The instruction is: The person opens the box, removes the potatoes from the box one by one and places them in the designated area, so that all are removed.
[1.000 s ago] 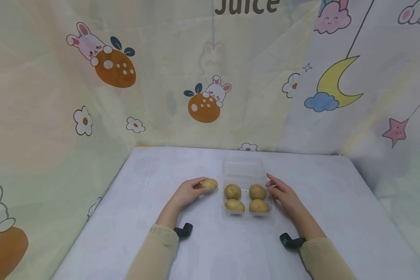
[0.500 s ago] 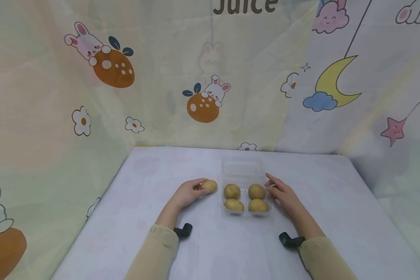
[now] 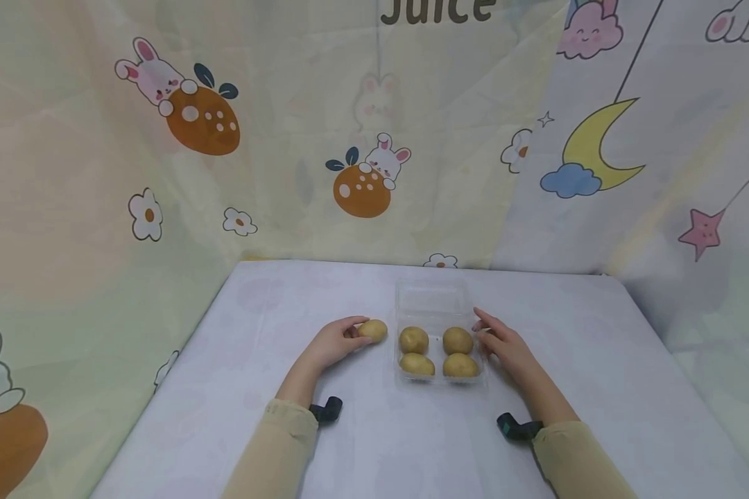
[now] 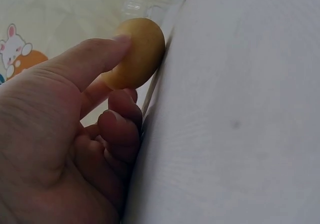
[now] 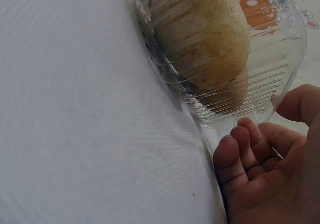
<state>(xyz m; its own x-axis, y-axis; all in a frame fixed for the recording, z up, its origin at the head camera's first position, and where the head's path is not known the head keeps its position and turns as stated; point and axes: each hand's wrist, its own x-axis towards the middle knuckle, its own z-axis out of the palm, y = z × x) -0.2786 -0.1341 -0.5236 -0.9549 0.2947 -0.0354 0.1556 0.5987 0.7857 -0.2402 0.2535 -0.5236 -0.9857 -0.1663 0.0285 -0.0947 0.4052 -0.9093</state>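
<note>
In the head view, my left hand (image 3: 331,344) pinches a small yellow-brown potato (image 3: 374,330) between thumb and fingers, just left of a clear plastic box. In the left wrist view the potato (image 4: 142,52) stays at the fingertips, close to the white tabletop. Several potatoes lie inside the open clear plastic box (image 3: 439,380), one of them a rear right potato (image 3: 458,341). My right hand (image 3: 508,348) is at the box's right side, its fingertips at the rim. The right wrist view has the loosely bent fingers (image 5: 229,154) beside the ribbed wall, with no visible grip on it.
The box's clear lid (image 3: 433,298) lies folded back behind it. A white cloth-covered table (image 3: 412,450) runs beneath everything. Behind stands a printed curtain (image 3: 287,138), close to the table's far edge. Dark wrist cameras (image 3: 327,411) sit at both cuffs.
Almost nothing differs. My left hand keeps the potato beside the box, and my right hand stays at the right rim. The head view has shifted very slightly.
</note>
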